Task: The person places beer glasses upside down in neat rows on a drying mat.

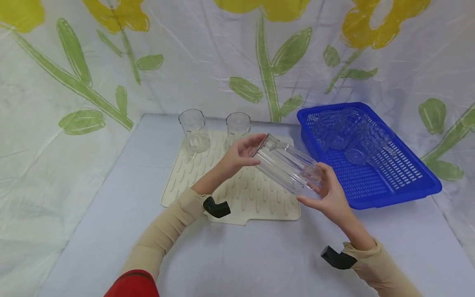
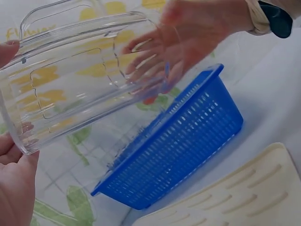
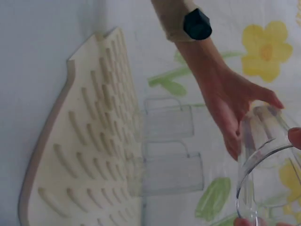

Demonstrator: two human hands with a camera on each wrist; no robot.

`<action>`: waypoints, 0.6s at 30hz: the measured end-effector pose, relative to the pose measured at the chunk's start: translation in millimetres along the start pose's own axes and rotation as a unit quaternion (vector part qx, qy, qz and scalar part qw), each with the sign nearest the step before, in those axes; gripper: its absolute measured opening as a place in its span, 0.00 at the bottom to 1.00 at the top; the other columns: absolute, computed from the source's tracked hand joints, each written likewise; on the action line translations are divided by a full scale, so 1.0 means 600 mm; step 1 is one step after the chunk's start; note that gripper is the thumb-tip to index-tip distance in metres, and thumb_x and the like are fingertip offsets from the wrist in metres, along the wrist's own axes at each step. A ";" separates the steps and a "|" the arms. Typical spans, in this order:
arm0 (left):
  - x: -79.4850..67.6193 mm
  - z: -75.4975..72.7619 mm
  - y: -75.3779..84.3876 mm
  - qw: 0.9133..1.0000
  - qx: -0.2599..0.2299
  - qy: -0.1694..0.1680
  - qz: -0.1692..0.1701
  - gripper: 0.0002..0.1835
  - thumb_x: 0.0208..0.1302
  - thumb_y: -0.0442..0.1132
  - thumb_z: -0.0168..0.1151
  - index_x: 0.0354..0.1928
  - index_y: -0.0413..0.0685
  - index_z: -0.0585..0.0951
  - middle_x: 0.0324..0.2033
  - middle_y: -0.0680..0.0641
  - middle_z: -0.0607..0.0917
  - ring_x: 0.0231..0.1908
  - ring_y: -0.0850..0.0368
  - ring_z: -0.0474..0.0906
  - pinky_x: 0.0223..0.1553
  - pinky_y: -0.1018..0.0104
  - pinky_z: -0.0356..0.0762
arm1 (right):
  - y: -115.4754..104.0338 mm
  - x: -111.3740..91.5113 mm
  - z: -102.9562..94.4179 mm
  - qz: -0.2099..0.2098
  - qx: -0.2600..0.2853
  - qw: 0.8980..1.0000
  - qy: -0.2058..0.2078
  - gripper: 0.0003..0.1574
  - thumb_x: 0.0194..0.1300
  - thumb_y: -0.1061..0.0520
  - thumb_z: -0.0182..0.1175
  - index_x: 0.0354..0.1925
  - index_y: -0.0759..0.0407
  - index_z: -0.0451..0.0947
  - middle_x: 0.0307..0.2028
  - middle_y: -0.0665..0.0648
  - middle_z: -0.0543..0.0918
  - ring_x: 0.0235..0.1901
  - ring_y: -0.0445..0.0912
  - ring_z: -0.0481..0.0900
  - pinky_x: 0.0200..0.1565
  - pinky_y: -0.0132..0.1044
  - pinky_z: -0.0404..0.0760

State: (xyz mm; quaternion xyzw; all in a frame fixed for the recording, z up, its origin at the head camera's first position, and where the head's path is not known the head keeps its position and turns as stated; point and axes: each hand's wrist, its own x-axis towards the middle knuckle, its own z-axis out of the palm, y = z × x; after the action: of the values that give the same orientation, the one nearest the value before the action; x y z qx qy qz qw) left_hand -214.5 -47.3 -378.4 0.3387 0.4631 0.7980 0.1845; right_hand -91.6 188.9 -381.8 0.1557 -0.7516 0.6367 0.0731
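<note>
A clear mug (image 1: 283,165) is held tilted on its side, raised above the table between both hands. My left hand (image 1: 241,154) grips its upper left end, thumb in front and fingers behind. My right hand (image 1: 330,192) spans the lower right end, thumb below and fingers above; these fingers show through the clear wall in the left wrist view. The mug's handle (image 2: 61,14) sticks up along its side there. Behind the left hand, two more clear mugs, one on the left (image 1: 194,132) and one on the right (image 1: 237,123), stand on a cream drying mat (image 1: 245,202).
At the right, a blue plastic basket (image 1: 386,202) holds several clear mugs (image 1: 358,150) in a cluster toward its back left. A white cloth (image 1: 259,264) covers the table. Behind it hangs a flower-printed curtain (image 1: 200,62).
</note>
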 end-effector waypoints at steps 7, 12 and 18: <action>0.016 0.007 0.020 0.995 0.086 0.035 -0.029 0.35 0.45 0.20 0.56 0.58 0.19 0.58 0.58 0.28 0.61 0.59 0.49 0.59 0.59 0.61 0.55 | 0.030 0.005 0.030 0.036 -0.010 0.999 0.015 0.53 0.40 0.77 0.66 0.61 0.66 0.49 0.57 0.65 0.60 0.57 0.49 0.62 0.55 0.37 0.64; 0.029 0.024 0.027 0.985 0.161 0.049 -0.045 0.32 0.47 0.20 0.59 0.58 0.26 0.64 0.57 0.34 0.66 0.57 0.55 0.63 0.55 0.66 0.62 | 0.049 0.007 0.043 0.102 -0.039 0.994 0.015 0.57 0.45 0.72 0.66 0.65 0.69 0.43 0.60 0.69 0.60 0.60 0.58 0.58 0.57 0.46 0.59; 0.038 0.038 0.033 0.971 0.233 0.036 -0.040 0.33 0.45 0.23 0.64 0.58 0.29 0.66 0.56 0.38 0.69 0.55 0.59 0.65 0.48 0.65 0.70 | 0.066 0.012 0.058 0.073 -0.043 0.996 0.021 0.40 0.43 0.74 0.66 0.49 0.71 0.53 0.58 0.74 0.61 0.60 0.60 0.56 0.57 0.48 0.58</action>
State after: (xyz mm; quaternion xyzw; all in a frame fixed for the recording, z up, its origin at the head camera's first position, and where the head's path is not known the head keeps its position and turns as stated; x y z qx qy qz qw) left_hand -213.9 -29.1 -345.2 0.3247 0.6557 0.6718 0.1152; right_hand -108.3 159.3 -422.5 0.0835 -0.7859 0.6107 0.0490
